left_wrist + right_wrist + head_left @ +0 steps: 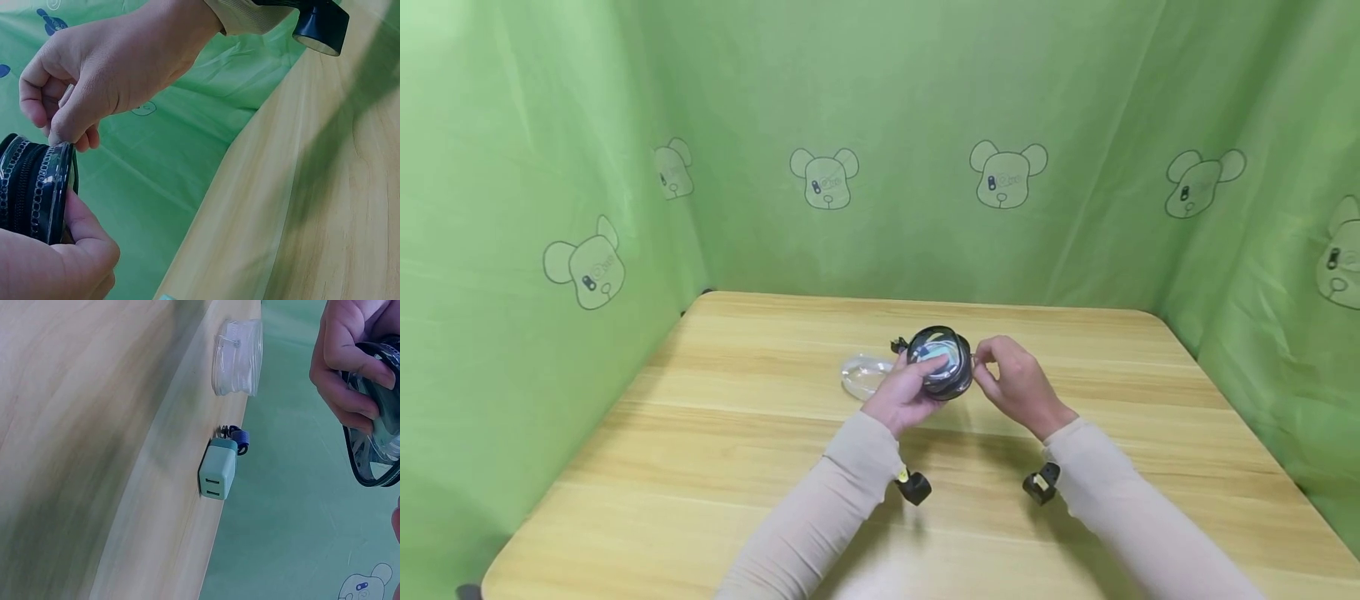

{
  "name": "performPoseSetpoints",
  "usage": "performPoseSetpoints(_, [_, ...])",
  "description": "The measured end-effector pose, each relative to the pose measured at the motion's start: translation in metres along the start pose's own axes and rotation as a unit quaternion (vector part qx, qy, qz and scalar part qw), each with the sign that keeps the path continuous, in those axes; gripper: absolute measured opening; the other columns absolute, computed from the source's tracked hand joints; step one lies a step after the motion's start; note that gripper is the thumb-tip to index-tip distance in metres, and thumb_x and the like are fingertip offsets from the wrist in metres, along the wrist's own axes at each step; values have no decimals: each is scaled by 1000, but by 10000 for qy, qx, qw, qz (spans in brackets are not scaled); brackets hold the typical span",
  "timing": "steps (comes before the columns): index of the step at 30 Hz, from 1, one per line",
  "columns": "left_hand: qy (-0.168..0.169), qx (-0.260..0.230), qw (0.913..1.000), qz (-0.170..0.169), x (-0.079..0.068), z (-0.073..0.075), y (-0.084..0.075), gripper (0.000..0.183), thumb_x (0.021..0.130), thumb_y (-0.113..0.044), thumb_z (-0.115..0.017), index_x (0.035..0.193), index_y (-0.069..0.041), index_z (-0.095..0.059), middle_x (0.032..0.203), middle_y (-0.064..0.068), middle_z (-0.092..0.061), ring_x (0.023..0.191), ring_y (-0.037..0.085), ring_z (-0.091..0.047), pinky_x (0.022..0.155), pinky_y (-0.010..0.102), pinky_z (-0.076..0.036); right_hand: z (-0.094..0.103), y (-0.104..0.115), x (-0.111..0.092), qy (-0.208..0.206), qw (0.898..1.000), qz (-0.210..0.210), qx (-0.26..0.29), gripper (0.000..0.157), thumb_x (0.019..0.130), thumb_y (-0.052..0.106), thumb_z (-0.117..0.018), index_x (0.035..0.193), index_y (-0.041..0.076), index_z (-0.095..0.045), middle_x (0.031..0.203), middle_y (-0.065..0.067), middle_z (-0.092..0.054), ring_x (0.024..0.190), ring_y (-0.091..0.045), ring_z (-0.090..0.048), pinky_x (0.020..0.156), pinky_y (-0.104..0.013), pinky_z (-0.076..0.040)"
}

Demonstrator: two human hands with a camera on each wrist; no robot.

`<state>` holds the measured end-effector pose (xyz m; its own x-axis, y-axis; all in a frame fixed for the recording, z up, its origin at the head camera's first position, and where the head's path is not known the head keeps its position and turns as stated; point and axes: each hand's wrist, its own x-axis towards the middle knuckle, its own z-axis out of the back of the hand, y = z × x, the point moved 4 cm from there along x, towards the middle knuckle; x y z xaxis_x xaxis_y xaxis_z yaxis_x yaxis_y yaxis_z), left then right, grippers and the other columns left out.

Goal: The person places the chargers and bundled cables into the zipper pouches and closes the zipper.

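Note:
My left hand [904, 400] grips a round black zip case [955, 385] above the table, its thumb lying on the clear face. Something pale and coiled shows through that face. At the case's right edge, my right hand [1018, 383] pinches a small piece that looks like the zipper pull. The left wrist view shows the zipper teeth [28, 181] running along the case's side, with the right hand's fingertips touching the rim. How far the zip is closed, I cannot tell.
A clear round case [239, 357] lies on the wooden table [715, 467] left of my hands. Near it sits a mint-green two-port USB charger [218, 470], with a small dark cable bundle [239, 439] beside it. Green curtains [910, 83] surround the table.

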<state>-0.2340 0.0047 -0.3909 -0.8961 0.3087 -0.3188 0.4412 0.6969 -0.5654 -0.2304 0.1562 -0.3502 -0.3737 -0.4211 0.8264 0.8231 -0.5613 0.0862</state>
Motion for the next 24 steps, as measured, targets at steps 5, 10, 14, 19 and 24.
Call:
performPoseSetpoints(5, [3,159,9999,56,-3,-1,2,72,89,4,-61,146,-27,-30,130,22,-48,120,37,-52,97,46,-49,1,-3,-2,-31,9999,-132,38,22,68,-13,-66,84,-3,-54,77,-12,-59,68,-26,-59,61,-39,-57])
performPoseSetpoints(10, [-7,123,9999,82,-4,-1,2,72,89,4,-61,146,-27,-30,129,23,-48,121,37,-52,97,46,-49,1,-4,-2,6,9999,-147,29,21,70,-12,-67,85,-2,-55,76,-11,-60,68,-26,-59,61,-39,-57])
performPoseSetpoints(14, [-55,66,9999,113,-3,-1,2,72,89,3,-62,146,-28,-30,128,23,-49,120,37,-52,97,46,-49,1,-4,-2,-9,9999,-127,14,21,70,-12,-67,84,-2,-55,76,-11,-60,68,-26,-60,61,-38,-57])
performPoseSetpoints(19, [-106,22,9998,161,-2,1,2,71,88,2,-63,144,-29,-33,128,22,-50,119,35,-53,98,44,-48,2,-3,-1,-22,9999,-116,-28,21,70,-12,-67,84,-2,-55,75,-11,-60,67,-26,-60,60,-38,-57])
performPoseSetpoints(24, [-89,-31,9997,206,-2,2,2,67,89,1,-63,142,-29,-35,129,21,-49,120,35,-52,98,44,-48,2,-2,-1,-7,9999,-99,-34,20,70,-12,-66,84,-2,-55,75,-11,-60,67,-26,-60,59,-39,-57])
